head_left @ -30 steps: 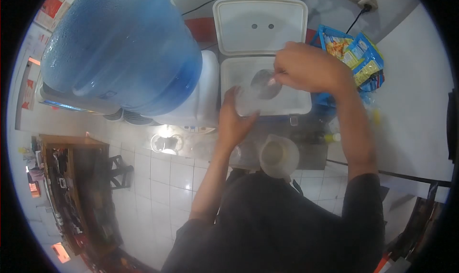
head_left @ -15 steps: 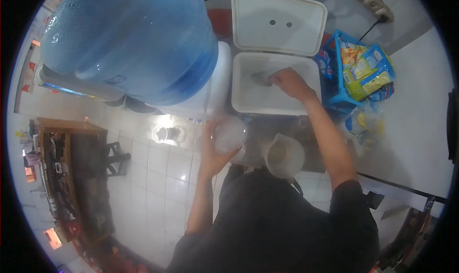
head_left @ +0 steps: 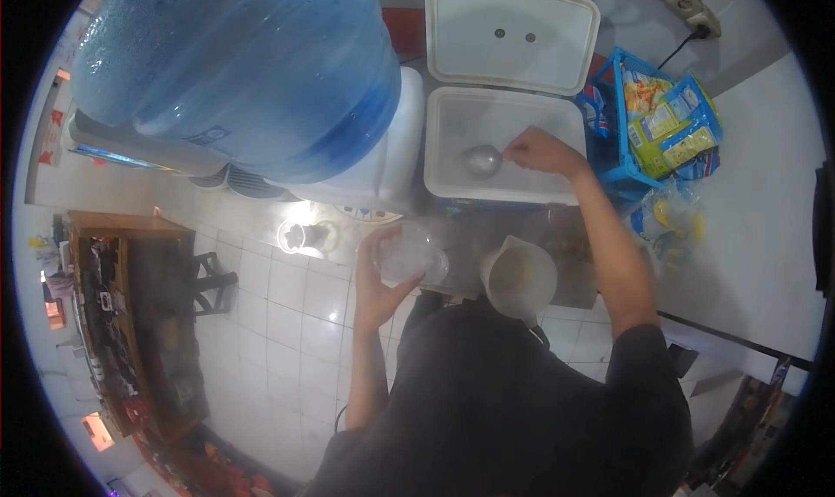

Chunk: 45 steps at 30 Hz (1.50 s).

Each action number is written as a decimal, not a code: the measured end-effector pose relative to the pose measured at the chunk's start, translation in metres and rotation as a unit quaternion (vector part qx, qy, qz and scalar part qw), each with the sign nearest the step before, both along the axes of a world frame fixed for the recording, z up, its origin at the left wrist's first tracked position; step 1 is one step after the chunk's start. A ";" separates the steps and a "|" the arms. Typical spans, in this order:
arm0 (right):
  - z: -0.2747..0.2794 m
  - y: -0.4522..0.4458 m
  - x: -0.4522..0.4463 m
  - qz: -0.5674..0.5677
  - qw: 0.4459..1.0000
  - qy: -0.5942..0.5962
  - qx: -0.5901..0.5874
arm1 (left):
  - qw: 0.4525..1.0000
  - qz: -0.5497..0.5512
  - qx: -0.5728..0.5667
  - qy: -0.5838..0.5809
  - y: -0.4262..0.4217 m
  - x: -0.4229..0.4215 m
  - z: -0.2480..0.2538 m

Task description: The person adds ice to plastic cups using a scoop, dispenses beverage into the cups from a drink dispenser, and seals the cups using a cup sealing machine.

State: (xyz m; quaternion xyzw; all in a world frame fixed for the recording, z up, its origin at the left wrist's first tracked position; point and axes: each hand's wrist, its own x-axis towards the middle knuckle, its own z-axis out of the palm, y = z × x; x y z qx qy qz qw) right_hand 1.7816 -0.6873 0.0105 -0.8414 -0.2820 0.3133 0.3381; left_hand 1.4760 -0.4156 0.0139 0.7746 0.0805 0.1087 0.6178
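Wrapped around a clear cup (head_left: 405,253) with ice in it, my left hand (head_left: 379,290) is at the counter's front edge, left of a translucent pitcher (head_left: 520,280). My right hand (head_left: 544,152) grips the handle of a metal scoop (head_left: 483,160) over the inside of a white cooler box (head_left: 444,180). The scoop's bowl faces up; whether anything lies in it I cannot tell. Behind the box stands its raised lid (head_left: 513,62).
A large blue water bottle (head_left: 252,71) on a white dispenser (head_left: 402,140) fills the left. At the right are a blue basket (head_left: 622,123) of packets (head_left: 674,123) and a clear bag (head_left: 670,219). A power strip (head_left: 683,1) lies behind.
My left hand has gone from the box to the front edge, holding the cup. The scoop first came away from the cup, dipped down into the box, and now shows higher.
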 end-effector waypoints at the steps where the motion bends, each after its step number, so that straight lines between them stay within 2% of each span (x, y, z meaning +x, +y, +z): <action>1: 0.004 -0.002 -0.001 -0.001 1.000 0.011 0.013 | 1.000 -0.001 0.004 -0.003 0.001 0.002 -0.002; 5: -0.021 -0.002 -0.005 0.001 0.998 -0.041 0.044 | 1.000 -0.022 0.009 -0.007 0.000 0.011 0.000; 8: -0.014 -0.001 -0.009 -0.007 0.996 -0.049 0.068 | 1.000 -0.005 0.009 -0.018 -0.004 0.015 -0.001; 10: 0.014 0.004 -0.010 0.052 0.997 -0.036 0.045 | 1.000 -0.012 0.009 -0.010 -0.003 0.016 -0.001; 14: -0.017 0.025 -0.019 0.027 0.999 -0.031 0.005 | 1.000 -0.018 0.010 0.019 -0.007 0.013 -0.001; 16: -0.026 0.016 -0.014 0.003 0.999 0.037 0.029 | 1.000 -0.012 0.010 0.011 -0.009 0.012 0.004; 17: -0.025 0.009 -0.012 0.006 0.999 0.035 0.029 | 1.000 -0.007 0.007 0.005 -0.009 0.012 0.005; 19: -0.010 -0.004 -0.016 -0.025 0.986 0.135 0.093 | 1.000 -0.007 0.011 0.003 -0.008 0.012 0.006; 22: -0.007 -0.014 -0.016 -0.056 0.973 0.186 0.123 | 1.000 -0.005 0.018 0.002 -0.008 0.015 0.004; 26: 0.001 -0.030 -0.005 -0.060 0.971 0.177 0.151 | 0.999 -0.011 0.030 -0.001 -0.011 0.030 0.002; 28: 0.027 -0.037 -0.001 -0.068 0.971 0.179 0.141 | 0.999 -0.012 0.051 0.002 -0.017 0.041 0.013; 32: 0.110 -0.036 -0.012 -0.049 0.988 0.106 0.096 | 0.995 -0.024 0.101 0.000 -0.031 0.060 0.026; 34: 0.141 -0.028 -0.021 0.037 0.993 0.068 0.089 | 0.995 -0.025 0.100 -0.008 -0.037 0.067 0.026; 36: 0.151 -0.018 -0.035 0.062 0.996 0.036 0.050 | 0.993 -0.014 0.118 -0.010 -0.044 0.072 0.029; 38: 0.150 -0.009 -0.054 0.159 0.967 -0.191 0.057 | 0.992 -0.015 0.120 -0.019 -0.048 0.076 0.031; 39: 0.174 -0.001 -0.070 0.124 0.978 -0.165 -0.008 | 0.992 -0.012 0.124 -0.026 -0.048 0.076 0.032; 45: 0.200 0.005 -0.098 0.084 0.985 -0.144 -0.042 | 0.992 -0.006 0.128 -0.011 -0.049 0.072 0.028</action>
